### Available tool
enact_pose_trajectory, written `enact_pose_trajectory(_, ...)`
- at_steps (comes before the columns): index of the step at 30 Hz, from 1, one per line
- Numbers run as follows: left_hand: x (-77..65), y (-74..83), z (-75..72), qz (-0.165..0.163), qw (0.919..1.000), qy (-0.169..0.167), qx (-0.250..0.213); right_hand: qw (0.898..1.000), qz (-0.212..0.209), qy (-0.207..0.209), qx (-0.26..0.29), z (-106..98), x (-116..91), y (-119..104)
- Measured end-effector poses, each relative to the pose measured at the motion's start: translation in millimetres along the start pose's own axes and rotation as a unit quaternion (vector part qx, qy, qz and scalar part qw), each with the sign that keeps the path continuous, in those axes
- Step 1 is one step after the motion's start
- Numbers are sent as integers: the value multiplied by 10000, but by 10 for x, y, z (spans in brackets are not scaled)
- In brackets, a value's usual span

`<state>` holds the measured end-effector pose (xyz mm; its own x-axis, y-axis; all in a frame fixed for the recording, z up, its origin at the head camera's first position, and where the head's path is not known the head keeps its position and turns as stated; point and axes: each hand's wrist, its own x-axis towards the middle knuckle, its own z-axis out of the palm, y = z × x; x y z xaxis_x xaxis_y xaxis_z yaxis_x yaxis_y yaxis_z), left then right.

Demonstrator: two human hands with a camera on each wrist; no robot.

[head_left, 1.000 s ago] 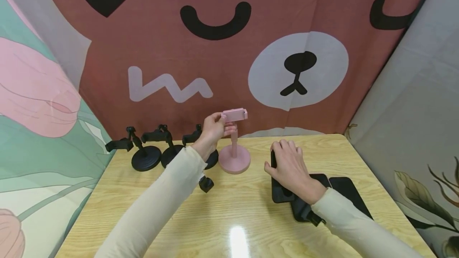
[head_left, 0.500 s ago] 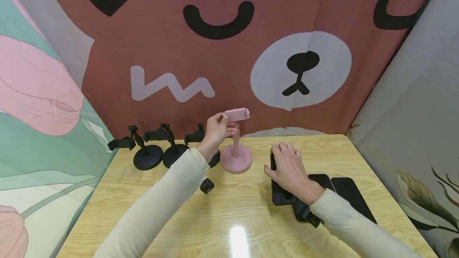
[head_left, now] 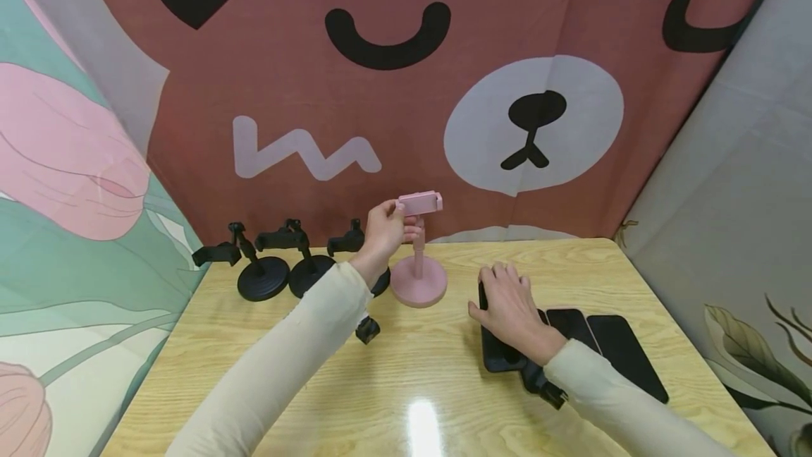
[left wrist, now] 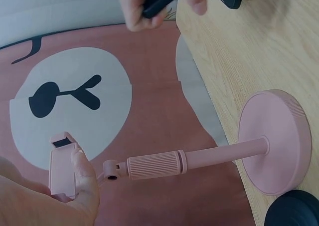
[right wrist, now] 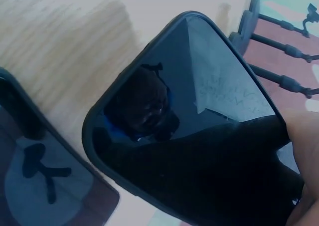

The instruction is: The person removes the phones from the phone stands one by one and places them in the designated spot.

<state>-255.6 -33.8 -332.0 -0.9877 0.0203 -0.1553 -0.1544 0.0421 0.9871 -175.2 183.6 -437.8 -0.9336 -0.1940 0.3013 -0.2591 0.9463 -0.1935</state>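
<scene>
My left hand (head_left: 385, 231) pinches the clamp of a pink phone stand (head_left: 419, 282) between thumb and fingers. In the left wrist view the clamp (left wrist: 63, 171) has its end piece standing up, and the stem runs to a round base (left wrist: 271, 141) on the table. To the right, my right hand (head_left: 510, 309) grips a black smartphone (head_left: 497, 357) by its far end, thumb along the side. The right wrist view shows its dark screen (right wrist: 199, 151) up, with reflections on it. The palm hides much of this phone in the head view.
Two more dark phones (head_left: 624, 351) lie at the right on the wooden table (head_left: 355, 400). Several black phone stands (head_left: 261, 279) line the back left, one partly behind the left forearm. A bear-print cloth (head_left: 393, 111) hangs right behind the table.
My right hand has brought the smartphone slightly nearer the front of the table. The left hand keeps its hold on the pink stand. The head view has shifted a little.
</scene>
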Motion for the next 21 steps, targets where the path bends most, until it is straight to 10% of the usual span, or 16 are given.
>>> enact_pose_trajectory(21,-13,1,-8,60,10000,-5,64,9995,97,-315,26,333,-102,-10)
